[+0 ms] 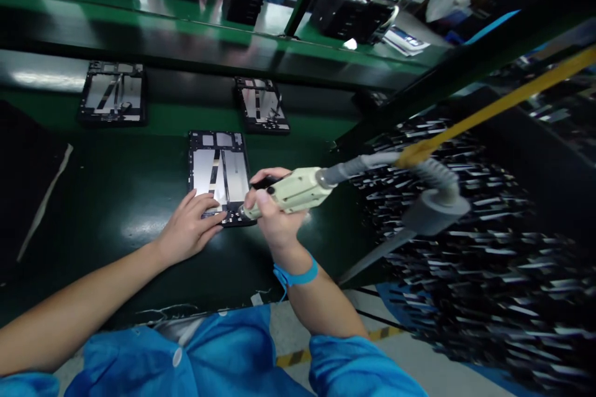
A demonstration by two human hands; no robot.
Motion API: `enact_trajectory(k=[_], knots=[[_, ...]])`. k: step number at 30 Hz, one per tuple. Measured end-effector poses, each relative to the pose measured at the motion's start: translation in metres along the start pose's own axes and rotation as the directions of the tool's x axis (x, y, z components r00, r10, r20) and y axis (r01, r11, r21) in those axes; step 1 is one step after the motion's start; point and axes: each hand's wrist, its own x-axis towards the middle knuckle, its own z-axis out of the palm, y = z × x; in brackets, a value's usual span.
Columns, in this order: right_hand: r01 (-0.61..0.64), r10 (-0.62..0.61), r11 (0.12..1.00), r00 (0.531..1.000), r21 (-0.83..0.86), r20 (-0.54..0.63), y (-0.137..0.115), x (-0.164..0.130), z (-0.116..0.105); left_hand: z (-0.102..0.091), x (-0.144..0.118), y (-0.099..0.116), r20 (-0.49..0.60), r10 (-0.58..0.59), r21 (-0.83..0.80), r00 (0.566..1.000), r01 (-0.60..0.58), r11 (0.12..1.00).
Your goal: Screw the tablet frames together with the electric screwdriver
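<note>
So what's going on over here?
A person is working by hand at a green bench. The left hand rests on the near edge of an open, flat device. The right hand grips a pale tool, its tip at the device's near right corner. Similar units lie farther back: a left unit and a right unit.

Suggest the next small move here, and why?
I'd probably press the power tool gently onto the near edge of the open tablet: the right hand holds the tool with its tip at that edge, and the left hand rests on the near-left corner.
</note>
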Motion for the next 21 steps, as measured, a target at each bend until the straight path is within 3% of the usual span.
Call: enact_trajectory(k=[3,16,21], knots=[[-0.041,0.041,0.999,0.996,0.002,0.077,0.001,-0.012,0.007,-0.001,-0.001,0.0,0.013,-0.003,0.008,1.0,0.003,1.0],[-0.081,0.085,0.996,0.988,-0.037,0.127,0.003,-0.019,0.013,-0.003,0.001,0.002,0.027,-0.007,0.0,1.0,0.007,1.0],[0.023,-0.007,0.995,0.987,-0.102,0.159,-0.001,-0.018,0.017,-0.003,-0.001,0.002,0.016,0.017,0.018,1.0,-0.017,1.0]])
